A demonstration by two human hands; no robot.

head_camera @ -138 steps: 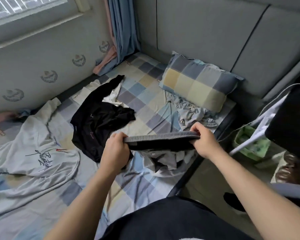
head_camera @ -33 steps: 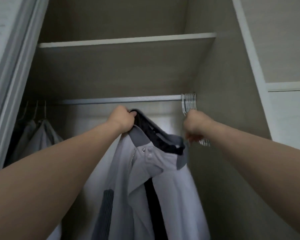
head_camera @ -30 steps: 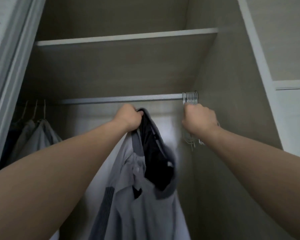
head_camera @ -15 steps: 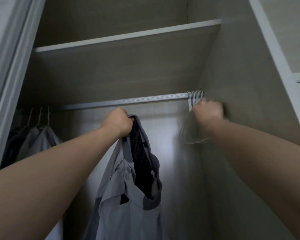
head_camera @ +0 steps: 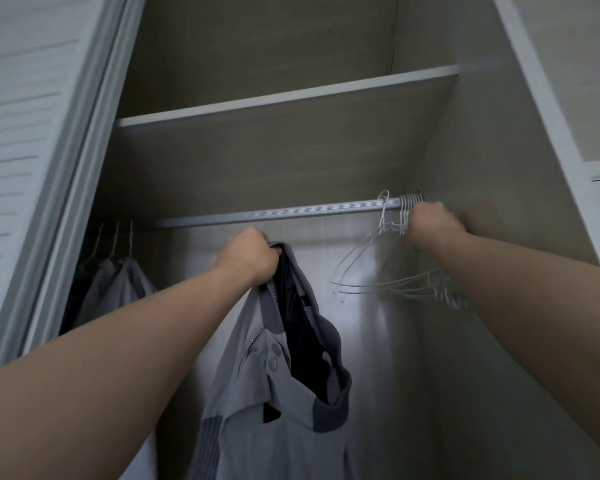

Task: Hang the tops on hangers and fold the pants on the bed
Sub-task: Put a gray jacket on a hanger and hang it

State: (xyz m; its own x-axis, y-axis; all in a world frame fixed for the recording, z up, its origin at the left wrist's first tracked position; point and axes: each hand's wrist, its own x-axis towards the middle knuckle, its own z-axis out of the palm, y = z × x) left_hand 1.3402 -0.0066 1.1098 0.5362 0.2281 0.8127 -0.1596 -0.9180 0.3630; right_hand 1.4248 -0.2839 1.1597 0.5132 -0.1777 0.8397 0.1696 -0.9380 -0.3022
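While left hand (head_camera: 248, 256) grips grey jacket (head_camera: 274, 393) by the collar, right hand (head_camera: 430, 225) is fisted round white wire hangers (head_camera: 405, 216) on rod (head_camera: 274, 213).

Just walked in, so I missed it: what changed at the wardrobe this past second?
The right hand rose to the necks of the wire hangers by the rail, and one hanger has slid left off the bunch. The left hand still holds the grey jacket up.

Both arms are raised and stretched forward. The left hand (head_camera: 248, 256) is clenched on the collar of a grey jacket (head_camera: 257, 393); the right hand (head_camera: 430, 225) is closed, higher up, on wire hangers (head_camera: 407, 204).
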